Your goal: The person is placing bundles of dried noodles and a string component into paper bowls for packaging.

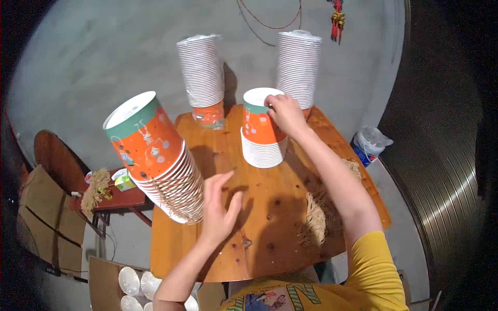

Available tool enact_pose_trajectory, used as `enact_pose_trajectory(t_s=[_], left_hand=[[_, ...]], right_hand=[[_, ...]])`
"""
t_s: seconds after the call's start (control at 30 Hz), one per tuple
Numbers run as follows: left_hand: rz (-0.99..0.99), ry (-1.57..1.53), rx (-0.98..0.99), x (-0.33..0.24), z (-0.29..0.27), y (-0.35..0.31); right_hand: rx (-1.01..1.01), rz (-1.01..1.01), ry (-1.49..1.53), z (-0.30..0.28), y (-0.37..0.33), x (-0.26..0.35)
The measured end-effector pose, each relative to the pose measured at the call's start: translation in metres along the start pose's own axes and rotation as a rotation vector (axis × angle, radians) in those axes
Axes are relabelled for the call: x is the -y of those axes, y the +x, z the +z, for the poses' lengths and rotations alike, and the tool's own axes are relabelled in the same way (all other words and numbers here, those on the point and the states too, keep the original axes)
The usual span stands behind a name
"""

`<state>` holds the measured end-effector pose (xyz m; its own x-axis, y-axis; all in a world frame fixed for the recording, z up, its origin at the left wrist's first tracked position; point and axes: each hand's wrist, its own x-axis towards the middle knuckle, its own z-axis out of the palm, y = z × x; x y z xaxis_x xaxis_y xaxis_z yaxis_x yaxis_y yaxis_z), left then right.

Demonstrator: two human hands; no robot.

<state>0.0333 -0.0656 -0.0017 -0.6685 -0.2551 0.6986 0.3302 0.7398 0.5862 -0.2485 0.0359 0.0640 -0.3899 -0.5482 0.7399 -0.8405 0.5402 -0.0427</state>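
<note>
My right hand [284, 111] is closed on the top edge of an orange and green paper bucket [257, 127]. That bucket sits upside down on a short stack of white-rimmed ones. My left hand [220, 210] is held open, thumb and fingers apart, with nothing in it. Just left of it stands a taller stack of upturned paper buckets [148, 140], leaning in the view. Tan strands [184, 194] show across the rims low on that stack. A bundle of tan twine [314, 220] lies on the wooden table [254, 207], below my right forearm.
Two tall plastic-wrapped stacks of paper buckets [201, 75] [299, 67] stand at the table's back. A red bench [124, 199] holds another tan bundle [97, 192] on the left. Below it is a cardboard box [101, 282] of white-bottomed buckets. A plastic-covered bin [369, 142] stands right.
</note>
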Motion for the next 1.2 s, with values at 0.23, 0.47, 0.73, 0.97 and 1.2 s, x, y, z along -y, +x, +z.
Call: enact_pose_trajectory(t_s=[0.23, 0.47, 0.73, 0.97, 1.2], left_hand=[[-0.193, -0.02, -0.047, 0.099, 0.116, 0.042], [-0.324, -0.109, -0.101, 0.113, 0.155, 0.056], [-0.237, -0.371, -0.316, 0.077, 0.098, 0.084], [-0.414, -1.148, -0.096, -0.013, 0.056, 0.076], [-0.307, -0.574, -0.123, -0.048, 0.043, 0.031]], right_hand=[[0.086, 0.035, 0.199, -0.003, 0.02, -0.007], [0.199, 0.14, 0.464, -0.031, 0.031, -0.034], [-0.159, -0.073, 0.751, -0.117, -0.002, -0.046], [-0.216, 0.003, 0.791, -0.114, -0.123, -0.026], [-0.005, 0.155, 0.896, -0.067, -0.201, -0.016]])
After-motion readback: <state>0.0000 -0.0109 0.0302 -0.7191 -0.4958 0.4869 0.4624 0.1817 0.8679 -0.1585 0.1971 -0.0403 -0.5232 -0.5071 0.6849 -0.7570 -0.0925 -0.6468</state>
